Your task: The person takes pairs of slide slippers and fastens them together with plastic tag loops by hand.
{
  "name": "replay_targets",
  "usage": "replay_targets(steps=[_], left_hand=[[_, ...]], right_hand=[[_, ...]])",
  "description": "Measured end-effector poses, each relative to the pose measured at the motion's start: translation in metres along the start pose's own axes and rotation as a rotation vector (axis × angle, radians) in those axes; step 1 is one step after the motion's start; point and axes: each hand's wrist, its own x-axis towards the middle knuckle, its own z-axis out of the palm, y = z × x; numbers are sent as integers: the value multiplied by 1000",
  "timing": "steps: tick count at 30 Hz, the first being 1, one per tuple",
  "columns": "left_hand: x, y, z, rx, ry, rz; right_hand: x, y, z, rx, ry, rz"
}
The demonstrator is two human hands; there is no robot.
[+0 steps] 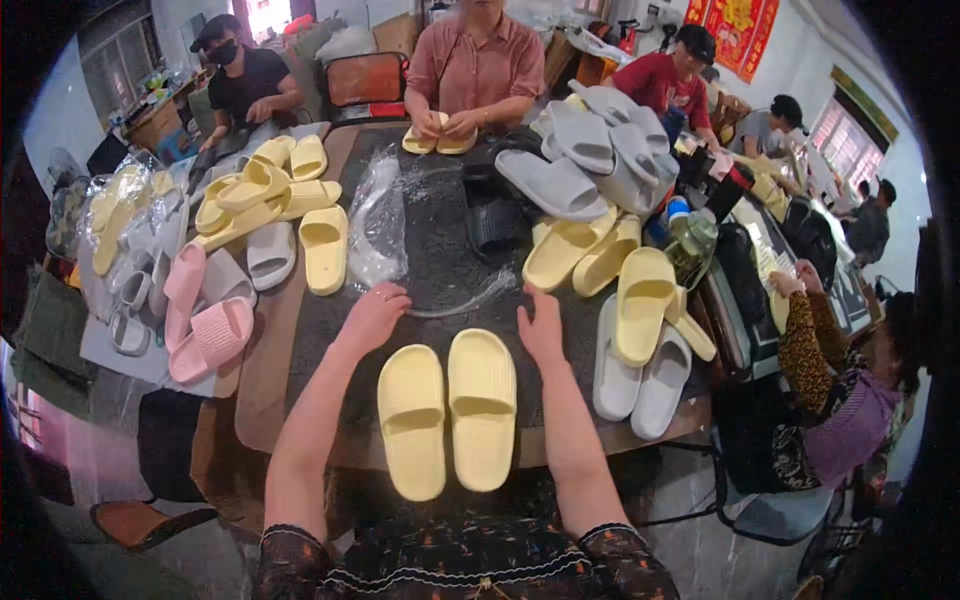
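The left pale-yellow slide (412, 424) and right pale-yellow slide (482, 410) stand side by side at the near edge of the worktop (315, 340), toes pointing far. They look light and softly springy, probably foam, hardly fragile; the wide strap or the thick sole side should give a sure hold. The clear plastic bag (487, 295) lies just beyond them, likely limp, slippery and easy to crease, best taken by its near rim.

The left hand (378, 305) is at the bag's left end, fingers bent; the right hand (540, 320) is by its right end, thumb apart from the fingers. Whether either pinches the film, I cannot tell.

The worktop is dark with a brown border. Pink slides (212, 340) lie left, grey slides (585, 140) pile far right, and a person in a pink shirt (475, 70) sits at the far side.
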Motion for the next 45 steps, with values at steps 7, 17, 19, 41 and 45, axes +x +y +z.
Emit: replay_targets(steps=[7, 17, 19, 41, 45], left_hand=[[-24, 8, -26, 63, -21, -113], [17, 11, 38, 147, -150, -97], [17, 13, 32, 175, -109, -99], [14, 28, 9, 134, 55, 33], [8, 25, -4, 74, 1, 0]], right_hand=[[0, -3, -6, 115, 106, 66], [31, -56, -69, 427, 785, 10], [45, -95, -118, 514, 935, -185], [26, -103, 8, -111, -240, -605], [22, -103, 15, -140, -525, -387]])
